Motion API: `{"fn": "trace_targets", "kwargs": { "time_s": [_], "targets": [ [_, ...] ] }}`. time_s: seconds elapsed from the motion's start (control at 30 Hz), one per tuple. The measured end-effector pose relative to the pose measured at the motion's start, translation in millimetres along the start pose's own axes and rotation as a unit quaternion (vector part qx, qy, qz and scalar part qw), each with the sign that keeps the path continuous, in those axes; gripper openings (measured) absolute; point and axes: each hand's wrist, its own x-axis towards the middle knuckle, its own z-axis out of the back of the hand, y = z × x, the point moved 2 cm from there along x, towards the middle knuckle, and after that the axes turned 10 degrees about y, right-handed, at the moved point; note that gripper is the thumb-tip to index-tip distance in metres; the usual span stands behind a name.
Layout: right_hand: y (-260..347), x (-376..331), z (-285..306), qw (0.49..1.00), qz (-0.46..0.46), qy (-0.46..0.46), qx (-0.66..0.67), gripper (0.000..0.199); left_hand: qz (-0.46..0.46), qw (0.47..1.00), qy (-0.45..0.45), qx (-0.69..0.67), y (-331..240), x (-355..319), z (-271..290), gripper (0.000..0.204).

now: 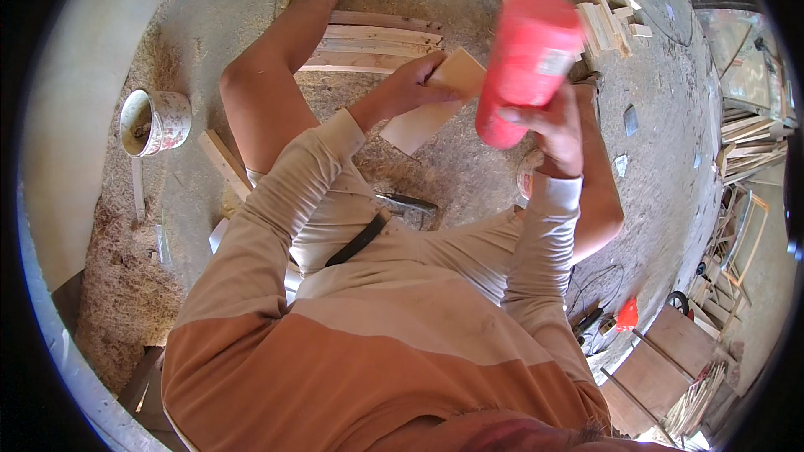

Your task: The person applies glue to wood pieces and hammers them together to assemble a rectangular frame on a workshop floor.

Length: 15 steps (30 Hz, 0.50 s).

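Above the sawdust-strewn floor point(469, 176), between the seated person's knees, the left hand point(410, 84) grasps a thin pale wooden board point(435, 105) by its upper edge, its grip clenched on the wood; the right hand point(557, 130) grasps a red bottle point(528, 59), tipped with its lower end toward the board; the step looks like applying something from the bottle to the board's face; the next move likely calls for steady aim along the surface; the bottle's tip is blurred and hidden behind the fingers; whether anything flows cannot be told; a dark tool point(406, 205) by the lap is half hidden.
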Motion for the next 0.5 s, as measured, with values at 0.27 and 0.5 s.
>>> {"fn": "trace_targets", "kwargs": {
  "time_s": [0.27, 0.5],
  "targets": [
    [-37, 0, -13, 0.988, -0.017, -0.078, 0.13, 0.063, 0.03, 0.99, 0.126, 0.053, -2, -11, 21, 0.059],
    [-73, -13, 14, 0.919, 0.085, -0.276, 0.269, 0.067, -0.152, 0.952, 0.102, -0.246, -19, -15, 63, 0.067]
  ]
}}
